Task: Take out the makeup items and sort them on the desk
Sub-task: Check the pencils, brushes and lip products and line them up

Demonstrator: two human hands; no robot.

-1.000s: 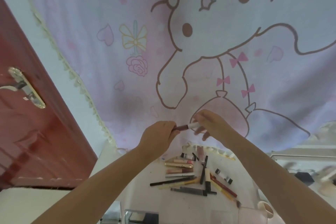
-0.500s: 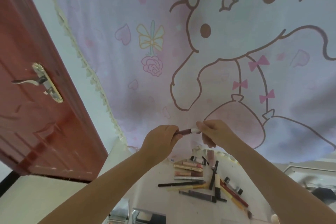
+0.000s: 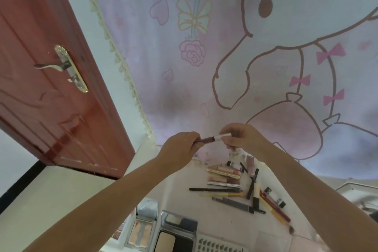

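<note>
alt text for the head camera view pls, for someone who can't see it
Two bare hands, left and right, hold a slim dark-red makeup tube by its ends above a desk strewn with pencils, lip tubes and open palettes. Behind hangs a pink cartoon curtain, with a red door at left.

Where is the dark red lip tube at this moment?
In the head view the lip tube is held in the air at centre, between the left hand and the right hand, above the makeup sticks lying on the desk.
</note>
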